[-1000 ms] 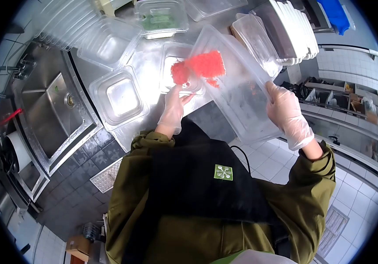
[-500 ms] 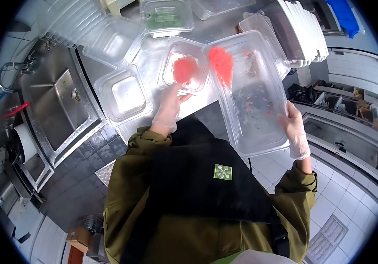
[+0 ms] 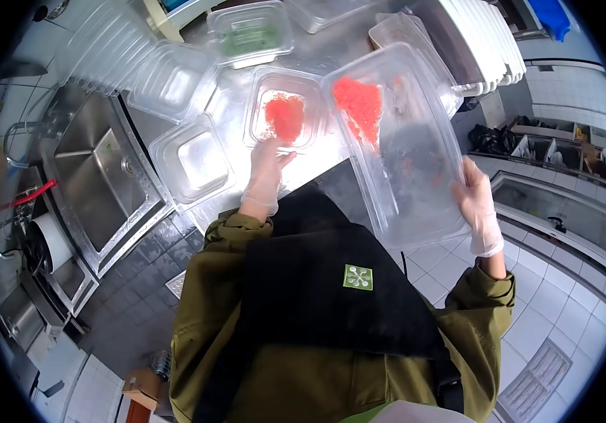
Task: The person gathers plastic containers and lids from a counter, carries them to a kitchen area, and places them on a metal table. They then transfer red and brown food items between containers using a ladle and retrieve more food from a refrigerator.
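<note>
A clear plastic tub [image 3: 415,233] is tilted, its far-left corner by a smaller square container [image 3: 316,116]. My right hand [image 3: 473,201], in a clear glove, grips the tub's right wall. A mass of grainy orange-red food [image 3: 360,106], resembling fish roe, lies in the tub's far-left corner, with smears and bits elsewhere inside. More of this orange-red food [image 3: 285,118] sits in the smaller container. My left hand [image 3: 265,173], gloved too, is closed at that container's near rim, the fingertips partly hidden.
Left of the container are another clear container [image 3: 222,176] and stacked clear containers [image 3: 169,84]. A container with green contents [image 3: 250,35] stands behind. White stacked trays [image 3: 490,42] stand at the back right. A steel sink [image 3: 95,183] is at the left.
The smaller container and my left hand appear slightly further left. The orange-red mass in the tub has shifted a little right in view, and the tub's tilt has changed slightly. Both hands keep their places.
</note>
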Available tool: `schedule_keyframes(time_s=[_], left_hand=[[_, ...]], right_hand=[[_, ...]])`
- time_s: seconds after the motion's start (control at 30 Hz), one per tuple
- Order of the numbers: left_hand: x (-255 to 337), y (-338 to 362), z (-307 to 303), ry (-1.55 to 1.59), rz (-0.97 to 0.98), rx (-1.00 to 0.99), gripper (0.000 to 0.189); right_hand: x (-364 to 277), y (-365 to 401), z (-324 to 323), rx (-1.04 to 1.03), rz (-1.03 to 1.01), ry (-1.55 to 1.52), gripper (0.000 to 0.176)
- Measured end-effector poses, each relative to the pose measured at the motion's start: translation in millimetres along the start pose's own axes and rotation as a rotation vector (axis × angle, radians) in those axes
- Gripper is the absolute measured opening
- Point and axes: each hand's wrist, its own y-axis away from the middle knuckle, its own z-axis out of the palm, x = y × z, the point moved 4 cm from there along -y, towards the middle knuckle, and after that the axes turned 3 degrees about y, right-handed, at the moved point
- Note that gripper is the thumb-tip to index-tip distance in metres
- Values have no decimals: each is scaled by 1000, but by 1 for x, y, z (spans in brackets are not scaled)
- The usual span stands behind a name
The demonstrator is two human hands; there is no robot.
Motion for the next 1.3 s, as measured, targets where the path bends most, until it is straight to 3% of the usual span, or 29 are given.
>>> schedule_keyframes(time_s=[0.17,0.3,0.63,0.83,1.03,1.17,1.27,1.3], left_hand=[[-14,7,20,77,-58,35,31],[-21,8,30,130,-68,-5,33],[-18,2,39,194,-50,-45,32],[-20,9,38,205,-100,-48,35],[-16,2,32,194,-71,-10,30],[-27,-10,11,265,-52,-82,27],[-17,6,12,217,-7,-52,21],[-17,6,8,193,41,-144,18]], right_hand=[[-36,-12,0,73,-75,423,12],[-62,-16,7,69,-200,711,18],[-89,-20,16,8,-335,923,20],[-94,-25,13,47,-264,976,19],[-66,-37,6,34,-274,846,20],[-37,-28,-7,-26,-32,346,19],[19,-26,4,-84,-16,-29,24],[24,-25,8,-81,-26,-143,24]])
